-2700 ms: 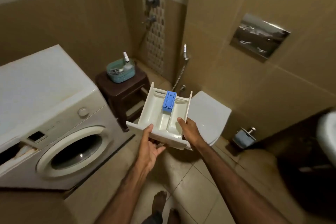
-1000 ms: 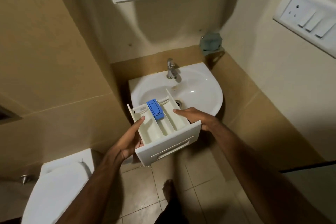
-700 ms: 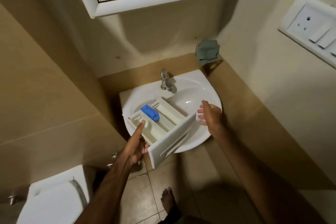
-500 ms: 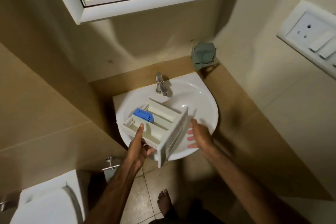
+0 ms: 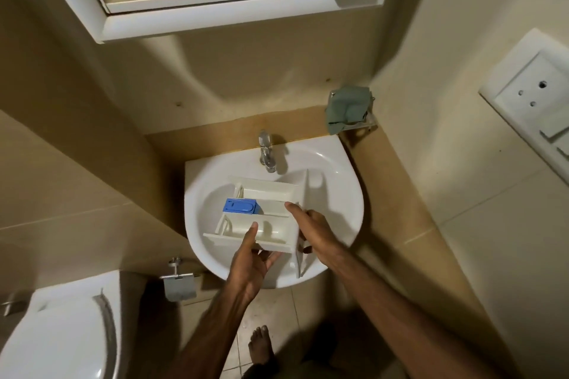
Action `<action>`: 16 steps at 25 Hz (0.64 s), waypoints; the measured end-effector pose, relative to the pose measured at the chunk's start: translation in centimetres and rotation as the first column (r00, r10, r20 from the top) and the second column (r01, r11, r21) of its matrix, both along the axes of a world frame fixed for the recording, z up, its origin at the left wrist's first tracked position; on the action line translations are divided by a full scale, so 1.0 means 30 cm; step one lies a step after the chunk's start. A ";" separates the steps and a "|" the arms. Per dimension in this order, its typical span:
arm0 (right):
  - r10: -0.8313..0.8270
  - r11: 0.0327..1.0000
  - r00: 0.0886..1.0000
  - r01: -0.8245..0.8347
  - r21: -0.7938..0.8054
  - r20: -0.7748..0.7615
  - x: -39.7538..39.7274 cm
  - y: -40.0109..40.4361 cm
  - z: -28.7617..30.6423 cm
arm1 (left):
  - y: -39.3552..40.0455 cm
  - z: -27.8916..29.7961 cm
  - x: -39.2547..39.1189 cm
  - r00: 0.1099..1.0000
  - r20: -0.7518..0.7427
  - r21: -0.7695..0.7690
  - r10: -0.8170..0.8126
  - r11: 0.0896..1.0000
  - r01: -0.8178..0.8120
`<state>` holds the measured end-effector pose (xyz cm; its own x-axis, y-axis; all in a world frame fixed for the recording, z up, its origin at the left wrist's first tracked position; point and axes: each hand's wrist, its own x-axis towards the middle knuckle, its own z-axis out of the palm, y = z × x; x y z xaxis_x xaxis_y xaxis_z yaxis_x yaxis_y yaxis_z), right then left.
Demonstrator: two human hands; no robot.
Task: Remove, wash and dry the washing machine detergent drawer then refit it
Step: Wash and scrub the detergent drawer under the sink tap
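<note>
Fingers of both the left hand (image 5: 251,258) and right hand (image 5: 311,229) grip the detergent drawer (image 5: 271,209), fingertips hidden beneath it.

My left hand (image 5: 250,258): thumb up, fingers curled beneath, gripping. My right hand (image 5: 311,231): thumb extended, fingers wrapped, gripping. Both forearms reach forward.

The left hand (image 5: 251,258) hides the drawer's (image 5: 268,203) near wall; toilet (image 5: 58,335) at 8 o'clock is edge-cropped.

White drawer (image 5: 271,194), blue insert (image 5: 240,205), white basin (image 5: 338,209).
</note>
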<state>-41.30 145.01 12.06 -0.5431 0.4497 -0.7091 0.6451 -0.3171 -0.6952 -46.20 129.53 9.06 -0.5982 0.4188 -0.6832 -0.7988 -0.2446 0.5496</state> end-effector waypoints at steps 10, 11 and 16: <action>0.213 0.964 0.976 -0.216 0.155 0.036 -0.099 0.194 -0.029 | -0.048 0.215 -0.063 0.727 -0.248 -0.682 -0.640 0.648 0.338; 0.220 0.964 0.975 -0.224 0.141 0.044 -0.113 0.205 -0.029 | -0.042 0.233 -0.118 0.663 -0.368 -0.729 -0.652 0.645 0.230; 0.269 0.946 0.961 -0.275 0.173 0.058 -0.170 0.230 -0.026 | 0.100 0.196 -0.511 -0.094 -0.440 -0.817 -0.893 0.441 -0.371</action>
<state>-46.39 151.90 11.29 -0.6397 0.4081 -0.6513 0.7135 0.0003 -0.7006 -61.53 132.55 14.95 -0.7300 0.6606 0.1755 0.6739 0.6526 0.3464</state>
